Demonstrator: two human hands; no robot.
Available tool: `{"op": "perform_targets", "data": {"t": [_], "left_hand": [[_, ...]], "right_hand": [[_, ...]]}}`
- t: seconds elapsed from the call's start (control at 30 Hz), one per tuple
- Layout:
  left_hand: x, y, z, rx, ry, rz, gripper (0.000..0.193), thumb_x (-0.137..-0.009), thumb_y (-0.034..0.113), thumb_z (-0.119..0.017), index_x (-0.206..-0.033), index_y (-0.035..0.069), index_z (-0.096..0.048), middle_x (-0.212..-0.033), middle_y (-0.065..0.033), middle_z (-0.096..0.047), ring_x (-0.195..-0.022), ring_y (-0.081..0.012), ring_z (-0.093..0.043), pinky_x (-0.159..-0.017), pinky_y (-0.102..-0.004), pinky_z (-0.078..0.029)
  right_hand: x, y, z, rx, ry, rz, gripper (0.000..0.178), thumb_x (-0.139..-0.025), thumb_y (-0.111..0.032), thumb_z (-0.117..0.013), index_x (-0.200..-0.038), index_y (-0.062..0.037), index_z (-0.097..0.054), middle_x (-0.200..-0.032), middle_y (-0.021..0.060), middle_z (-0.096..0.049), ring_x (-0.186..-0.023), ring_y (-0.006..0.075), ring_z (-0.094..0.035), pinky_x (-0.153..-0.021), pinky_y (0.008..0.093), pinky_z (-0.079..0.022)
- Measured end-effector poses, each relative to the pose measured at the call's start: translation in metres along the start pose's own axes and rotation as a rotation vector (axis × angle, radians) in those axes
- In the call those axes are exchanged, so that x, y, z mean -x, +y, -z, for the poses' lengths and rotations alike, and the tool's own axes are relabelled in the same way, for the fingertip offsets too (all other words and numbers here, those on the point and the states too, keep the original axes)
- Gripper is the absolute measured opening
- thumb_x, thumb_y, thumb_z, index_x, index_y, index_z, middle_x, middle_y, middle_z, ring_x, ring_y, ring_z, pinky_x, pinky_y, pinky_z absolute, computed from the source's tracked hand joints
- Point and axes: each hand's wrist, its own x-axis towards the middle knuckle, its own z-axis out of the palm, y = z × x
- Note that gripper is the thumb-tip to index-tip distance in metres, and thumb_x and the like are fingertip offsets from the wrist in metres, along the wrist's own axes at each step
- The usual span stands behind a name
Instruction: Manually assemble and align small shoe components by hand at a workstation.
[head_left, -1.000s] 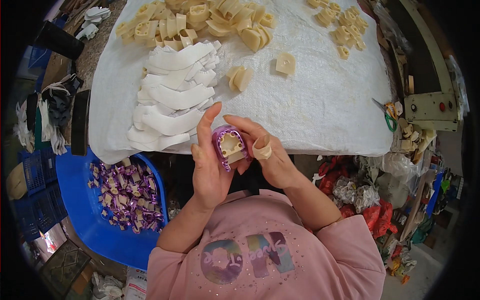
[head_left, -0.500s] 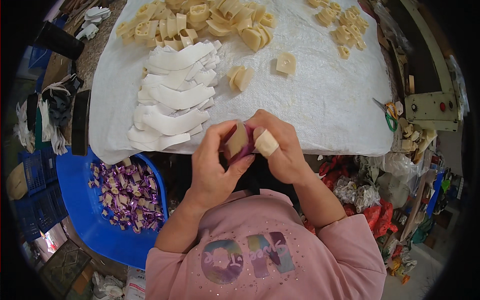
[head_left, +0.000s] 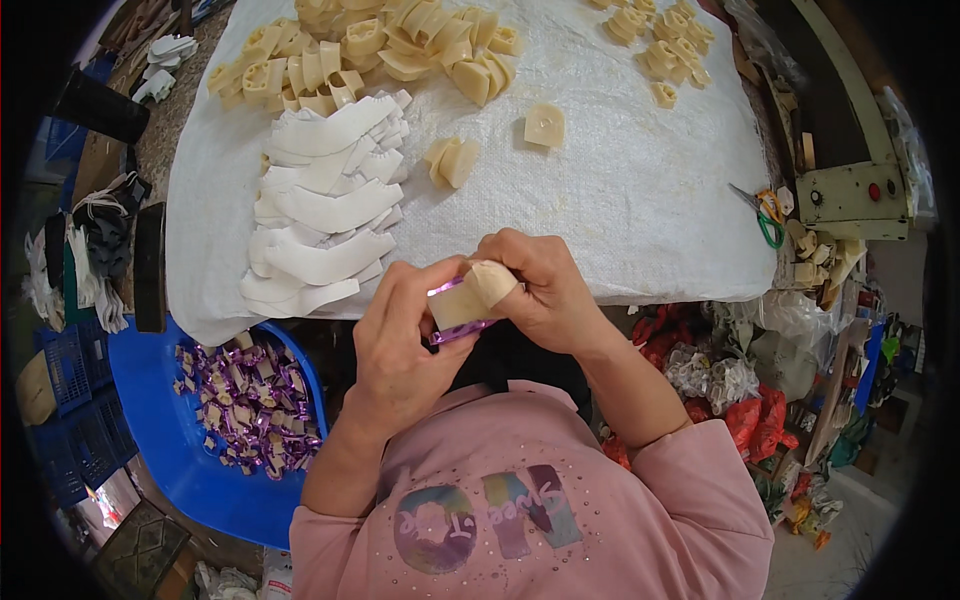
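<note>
A small cream block edged in shiny purple is held between two bare hands, over the near edge of a table covered in white woven sheeting. Its left end is pinched by the left hand, bent fingers above and thumb below. Its right end is gripped by the right hand; the thumb, wrapped in beige material, is pressed on it, with the other fingers curled together, their tips hidden.

From the block, curved white flat strips are stacked at ten o'clock, and a single cream plastic piece is seen at one. Orange-and-green-handled scissors are laid at half past two. Purple-and-cream pieces are heaped in a blue plastic tub at eight.
</note>
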Motion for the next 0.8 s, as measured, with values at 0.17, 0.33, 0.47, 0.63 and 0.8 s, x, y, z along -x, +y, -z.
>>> {"op": "perform_targets", "data": {"t": [0.17,0.33,0.47,0.63,0.8], "left_hand": [[-0.002,-0.003,-0.006,-0.028,0.138,-0.163,0.048,-0.057,0.002,-0.08,-0.099,0.0,-0.056,-0.077,-0.0091,-0.054,-0.06,-0.0191,-0.058,-0.05,-0.0276,-0.047],[-0.001,-0.003,-0.015,-0.168,0.181,-0.219,0.048,-0.057,0.006,-0.082,-0.094,0.0,-0.051,-0.073,-0.009,-0.057,-0.061,-0.0161,-0.06,-0.055,-0.0253,-0.049],[0.001,-0.01,-0.024,-0.228,0.305,-0.174,0.049,-0.056,0.007,-0.083,-0.092,-0.001,-0.051,-0.073,-0.0097,-0.057,-0.06,-0.0184,-0.061,-0.055,-0.0275,-0.05],[0.002,-0.012,-0.024,-0.265,0.349,-0.174,0.048,-0.056,0.007,-0.083,-0.091,-0.002,-0.052,-0.073,-0.0098,-0.058,-0.06,-0.0193,-0.061,-0.055,-0.028,-0.05],[0.004,-0.012,-0.028,-0.359,0.4,-0.19,0.048,-0.056,0.007,-0.083,-0.092,-0.002,-0.052,-0.073,-0.01,-0.058,-0.059,-0.022,-0.061,-0.054,-0.0291,-0.05]], "right_hand": [[0.005,0.016,0.004,-0.523,-0.114,-0.106,0.017,-0.09,-0.016,-0.054,-0.093,-0.0007,-0.061,-0.085,0.0065,-0.062,-0.079,0.0138,-0.059,-0.07,0.0271,-0.047],[0.012,0.016,-0.007,-0.52,-0.014,-0.08,0.022,-0.095,-0.019,-0.047,-0.097,-0.0002,-0.059,-0.094,0.005,-0.061,-0.083,0.0129,-0.056,-0.074,0.0273,-0.046],[0.009,0.013,-0.026,-0.316,0.144,-0.126,0.027,-0.097,-0.022,-0.044,-0.1,0.0005,-0.058,-0.093,0.0052,-0.061,-0.082,0.0145,-0.056,-0.073,0.0275,-0.046],[0.012,0.017,-0.034,-0.839,0.133,-0.205,0.027,-0.097,-0.021,-0.042,-0.104,0.0008,-0.057,-0.094,0.0051,-0.061,-0.083,0.015,-0.057,-0.075,0.0274,-0.046],[0.018,0.017,-0.037,-0.612,0.159,-0.197,0.027,-0.097,-0.019,-0.041,-0.107,0.0009,-0.056,-0.098,0.0059,-0.061,-0.087,0.0154,-0.057,-0.078,0.0276,-0.046]]}}
